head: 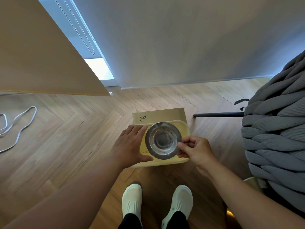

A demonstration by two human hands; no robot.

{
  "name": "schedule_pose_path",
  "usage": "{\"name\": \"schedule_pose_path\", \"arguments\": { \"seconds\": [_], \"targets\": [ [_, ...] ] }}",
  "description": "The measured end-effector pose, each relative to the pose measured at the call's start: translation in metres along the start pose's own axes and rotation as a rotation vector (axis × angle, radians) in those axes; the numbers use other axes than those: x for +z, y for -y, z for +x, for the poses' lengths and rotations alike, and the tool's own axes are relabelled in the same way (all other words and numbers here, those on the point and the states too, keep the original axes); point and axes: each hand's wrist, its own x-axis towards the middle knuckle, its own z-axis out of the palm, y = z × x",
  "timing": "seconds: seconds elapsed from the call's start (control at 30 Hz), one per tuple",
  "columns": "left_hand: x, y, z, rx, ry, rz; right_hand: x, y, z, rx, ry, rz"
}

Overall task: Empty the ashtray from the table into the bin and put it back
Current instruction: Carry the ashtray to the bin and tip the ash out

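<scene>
Right hand (194,151) fingers pinch the ashtray (163,140) rim, held level over the bin (184,129) on the floor; left hand (132,144) spread wide beside it. Thin metal, prob light, stiff, slick — rim's the grip.

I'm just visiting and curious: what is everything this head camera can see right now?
ashtray: one, silvery metal, round, held above the bin
bin: one, pale yellow, on the floor under the ashtray
cardboard box: one, tan, marked "#46", behind the bin
cord: one, white, looped on the floor at far left
knitted seat: one, grey, chunky, at right
roller blind: one, pale grey, reaching the floor
bead chain: one, silvery, hanging at upper left
wood floor: herringbone, brown
shoes: two, white, bottom centre
left hand: open, by the ashtray's left rim
right hand: pinching the ashtray's right rim
</scene>
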Motion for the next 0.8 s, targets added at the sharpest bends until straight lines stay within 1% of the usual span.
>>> {"name": "schedule_pose_path", "arguments": {
  "seconds": [0.23, 0.33, 0.43, 0.67, 0.8],
  "targets": [
    [-0.001, -0.004, 0.001, 0.020, -0.041, -0.028, -0.001, 0.001, 0.001, 0.013, 0.027, 0.023],
    [-0.003, -0.005, 0.000, 0.024, -0.038, -0.025, -0.001, 0.003, 0.001, -0.012, 0.025, -0.013],
    [-0.004, -0.006, -0.002, 0.036, -0.042, -0.017, -0.003, 0.009, 0.000, -0.095, 0.077, -0.147],
    [-0.010, -0.006, -0.004, 0.034, -0.005, -0.025, -0.007, 0.029, 0.002, -0.231, 0.286, -0.487],
    [-0.014, -0.005, -0.004, 0.027, -0.004, -0.051, -0.005, 0.032, 0.006, -0.312, 0.298, -0.750]
  ]
}}
